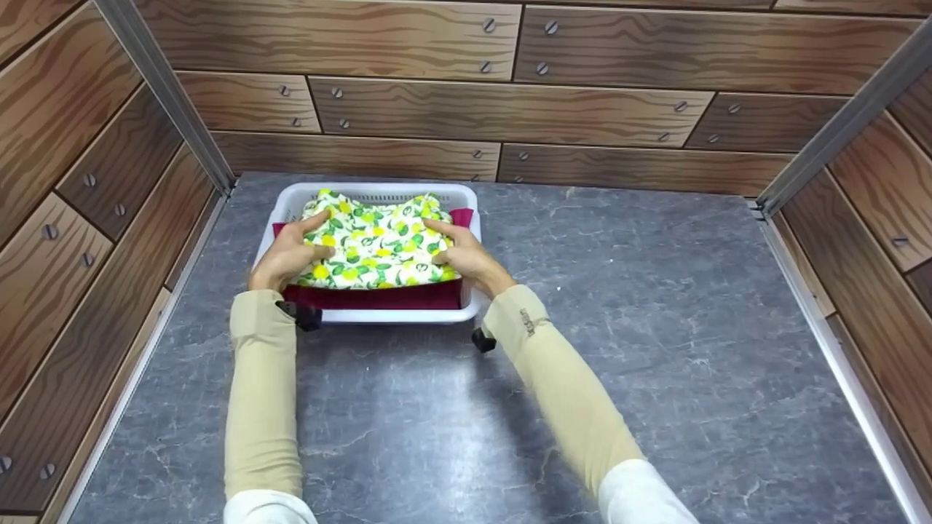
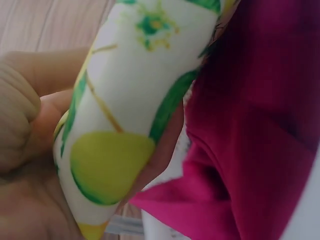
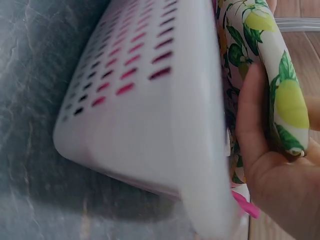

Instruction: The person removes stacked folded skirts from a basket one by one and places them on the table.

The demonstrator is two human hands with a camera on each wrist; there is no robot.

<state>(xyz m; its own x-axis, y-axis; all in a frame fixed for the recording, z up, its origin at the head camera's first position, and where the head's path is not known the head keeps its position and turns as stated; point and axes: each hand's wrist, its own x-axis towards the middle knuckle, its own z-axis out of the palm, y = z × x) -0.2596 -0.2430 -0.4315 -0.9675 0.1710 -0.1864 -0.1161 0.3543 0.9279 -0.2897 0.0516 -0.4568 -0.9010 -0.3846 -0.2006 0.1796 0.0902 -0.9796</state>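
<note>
A white cloth item with a yellow lemon and green leaf print (image 1: 375,244) is held level at the white plastic basket (image 1: 393,316). My left hand (image 1: 287,251) grips its left side, thumb on top; in the left wrist view the fingers reach under its thick, rounded edge (image 2: 115,100). On the right side my right hand (image 1: 472,260) grips it the same way, with the edge (image 3: 290,100) between thumb and fingers in the right wrist view. Beneath it, dark pink cloth (image 1: 378,297) lies in the basket, a corner poking up on each side.
The basket stands at the back left of a grey marbled table (image 1: 655,349). Wood-patterned panels (image 1: 408,109) wall the table at the back and both sides. Slotted holes (image 3: 125,75) run along the basket's side.
</note>
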